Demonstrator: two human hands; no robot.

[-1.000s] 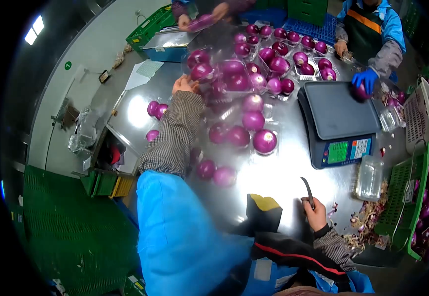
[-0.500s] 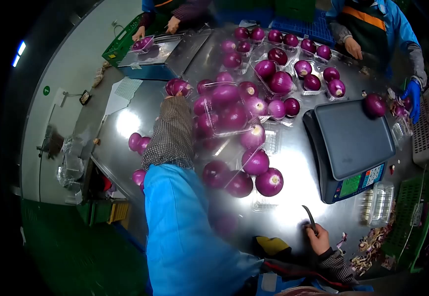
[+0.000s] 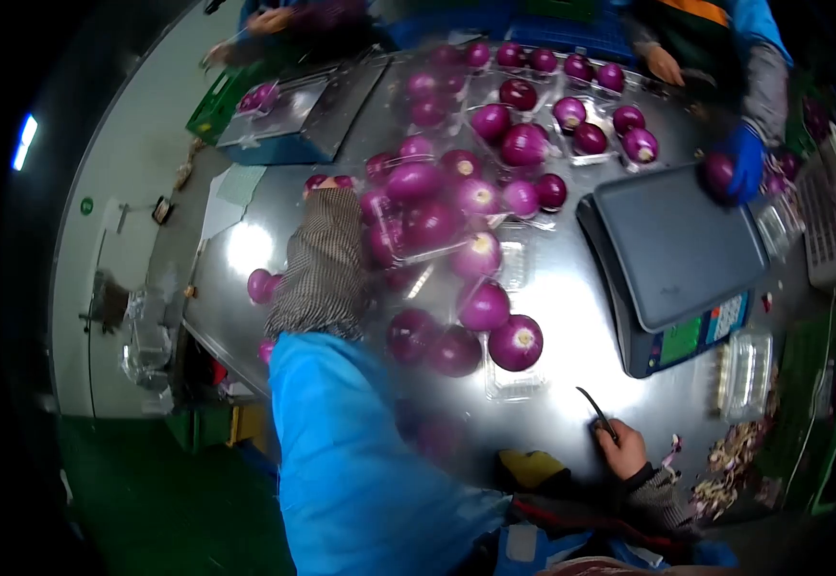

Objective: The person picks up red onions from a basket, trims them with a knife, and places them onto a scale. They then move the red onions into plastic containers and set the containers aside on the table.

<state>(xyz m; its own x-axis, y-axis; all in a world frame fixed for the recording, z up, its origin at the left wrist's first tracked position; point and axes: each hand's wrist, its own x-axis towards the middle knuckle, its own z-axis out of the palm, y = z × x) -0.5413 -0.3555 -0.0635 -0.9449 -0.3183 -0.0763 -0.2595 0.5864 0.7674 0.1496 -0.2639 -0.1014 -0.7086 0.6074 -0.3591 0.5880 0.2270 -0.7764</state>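
Note:
My left arm, in a checked cuff, stretches far over the table. My left hand (image 3: 329, 183) is at a few red onions (image 3: 315, 182); its fingers are mostly hidden by the cuff and the onions. Beside that arm, several red onions (image 3: 434, 223) sit under and around clear plastic trays. Low on the right, my right hand (image 3: 621, 451) is closed round the handle of a small curved knife (image 3: 596, 411), its dark blade pointing up and left. Near the knife stand a loose red onion (image 3: 516, 343) and a clear tray (image 3: 514, 382).
A grey scale (image 3: 677, 245) stands to the right; a co-worker's blue-gloved hand (image 3: 747, 163) holds an onion at its far corner. Clear trays (image 3: 746, 374), onion skins (image 3: 730, 461) and a green crate (image 3: 802, 413) lie at the right edge. A wrapping machine (image 3: 293, 120) stands far left.
The view has shifted slightly. The blue-gloved hand has moved left onto the onion by the scale. The far-left co-worker's hands have drawn back from a pack. My right hand still holds the knife.

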